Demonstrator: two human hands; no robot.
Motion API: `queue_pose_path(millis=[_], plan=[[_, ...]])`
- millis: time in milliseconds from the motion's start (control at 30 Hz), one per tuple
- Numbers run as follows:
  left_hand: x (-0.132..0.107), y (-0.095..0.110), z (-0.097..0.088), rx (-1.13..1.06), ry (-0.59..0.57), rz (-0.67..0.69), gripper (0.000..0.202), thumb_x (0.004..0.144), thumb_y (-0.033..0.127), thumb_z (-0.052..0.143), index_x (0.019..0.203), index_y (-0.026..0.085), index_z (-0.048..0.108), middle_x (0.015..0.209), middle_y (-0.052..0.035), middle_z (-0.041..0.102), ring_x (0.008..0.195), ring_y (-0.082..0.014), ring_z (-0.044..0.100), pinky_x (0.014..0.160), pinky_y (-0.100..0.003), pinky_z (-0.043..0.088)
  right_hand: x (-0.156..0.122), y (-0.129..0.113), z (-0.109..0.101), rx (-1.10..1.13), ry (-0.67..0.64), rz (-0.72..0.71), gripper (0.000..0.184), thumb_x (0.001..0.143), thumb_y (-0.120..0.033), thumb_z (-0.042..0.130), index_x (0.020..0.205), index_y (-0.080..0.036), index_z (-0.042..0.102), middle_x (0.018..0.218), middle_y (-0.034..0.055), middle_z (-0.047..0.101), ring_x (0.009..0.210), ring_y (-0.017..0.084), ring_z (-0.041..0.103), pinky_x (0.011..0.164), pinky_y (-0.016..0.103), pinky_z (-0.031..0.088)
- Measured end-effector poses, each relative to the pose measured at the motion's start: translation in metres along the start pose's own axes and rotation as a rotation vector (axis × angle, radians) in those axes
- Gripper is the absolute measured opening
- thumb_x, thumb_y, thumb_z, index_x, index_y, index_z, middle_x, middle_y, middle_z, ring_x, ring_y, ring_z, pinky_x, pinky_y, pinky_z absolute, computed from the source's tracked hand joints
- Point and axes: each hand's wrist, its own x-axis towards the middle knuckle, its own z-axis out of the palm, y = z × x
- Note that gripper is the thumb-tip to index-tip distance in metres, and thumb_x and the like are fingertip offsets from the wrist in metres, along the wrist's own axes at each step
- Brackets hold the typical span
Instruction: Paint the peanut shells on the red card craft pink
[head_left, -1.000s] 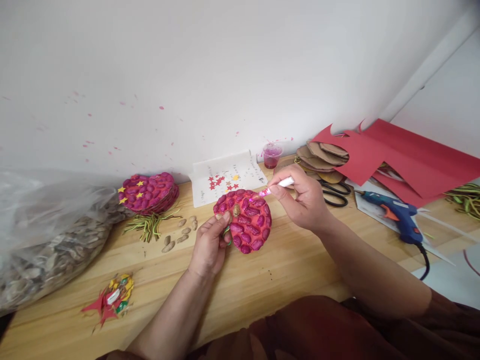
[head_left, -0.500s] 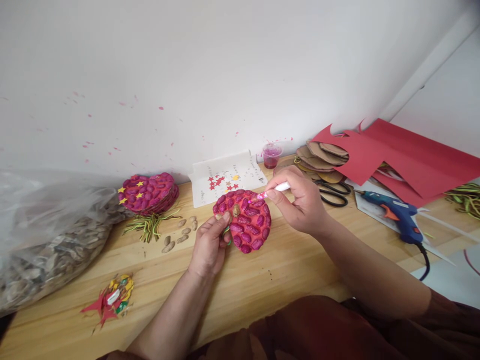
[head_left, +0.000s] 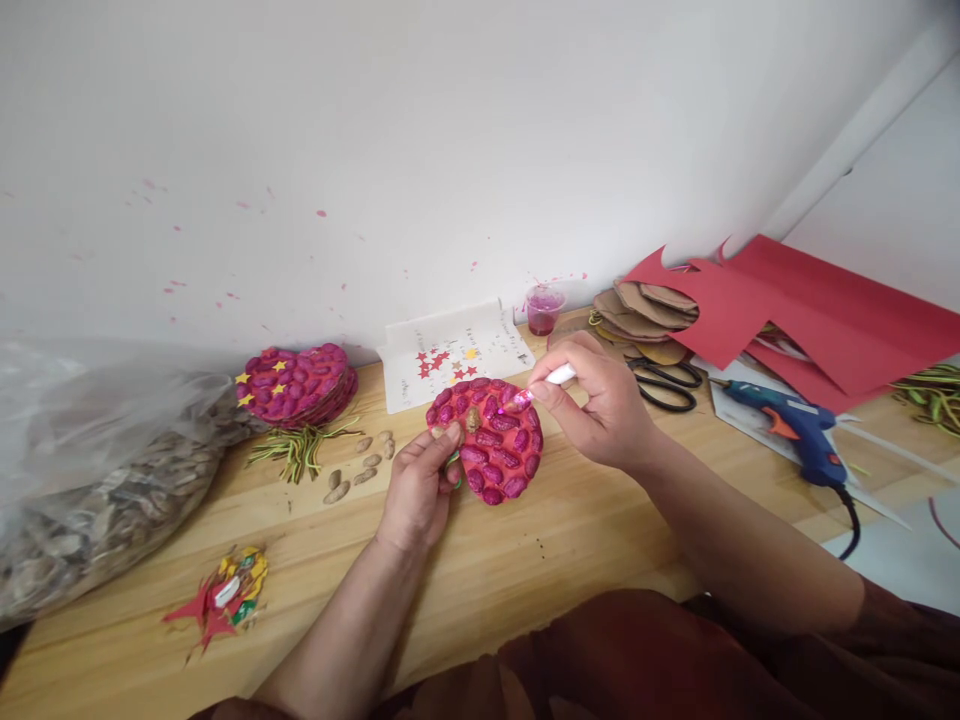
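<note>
Between my hands is a round red disc (head_left: 504, 458) covered with peanuts in their shells, most of them painted magenta. My left hand (head_left: 422, 482) grips its left edge, thumb on the front. One peanut (head_left: 472, 420) near that thumb still shows a bare tan shell. Pinched in my right hand (head_left: 592, 400) is a paintbrush (head_left: 561, 374) with a white handle. Its pink-wet tip touches, or nearly touches, the disc's upper right part. Behind the disc, a white sheet (head_left: 405, 345) bears small red and yellow stars.
Left are a bag of peanuts (head_left: 142, 510), a stack of magenta discs (head_left: 300, 385), loose peanuts (head_left: 371, 461) and paper scraps (head_left: 225, 595). A paint cup (head_left: 543, 312) stands by the wall. Right lie cardboard discs (head_left: 637, 310), scissors (head_left: 664, 385), red paper (head_left: 825, 310) and a glue gun (head_left: 787, 410).
The brush tip has shifted slightly down and left over the peanuts, and its handle with it. My left hand and the disc stay nearly in place.
</note>
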Motion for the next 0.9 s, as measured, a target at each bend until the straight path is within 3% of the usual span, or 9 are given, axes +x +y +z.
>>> queue_pose_path(millis=[300,900], plan=[[-0.0007,-0.0021,-0.0008,0.018,-0.021,0.046,0.050,0.049,0.040,0.105,0.065,0.011,0.068,0.061,0.0044,0.055,0.048,-0.0023,0.040,0.042,-0.015,0.029,0.0008,0.0005,-0.0013,-0.024,-0.005,0.014,0.007,0.097,-0.023,0.065,0.090,-0.023,0.066,0.082,0.0019,0.070,0.082,0.019,0.060,0.077,0.036,0.048],[-0.0012,-0.0019,0.0011,0.015,-0.026,0.045,0.049,0.050,0.040,0.104,0.060,0.013,0.064,0.057,0.0059,0.049,0.046,-0.0032,0.038,0.041,-0.017,0.024,-0.0014,-0.0027,0.0062,-0.081,0.102,-0.054,0.007,0.096,-0.019,0.065,0.091,-0.024,0.065,0.081,0.0015,0.071,0.081,0.020,0.061,0.076,0.036,0.050]])
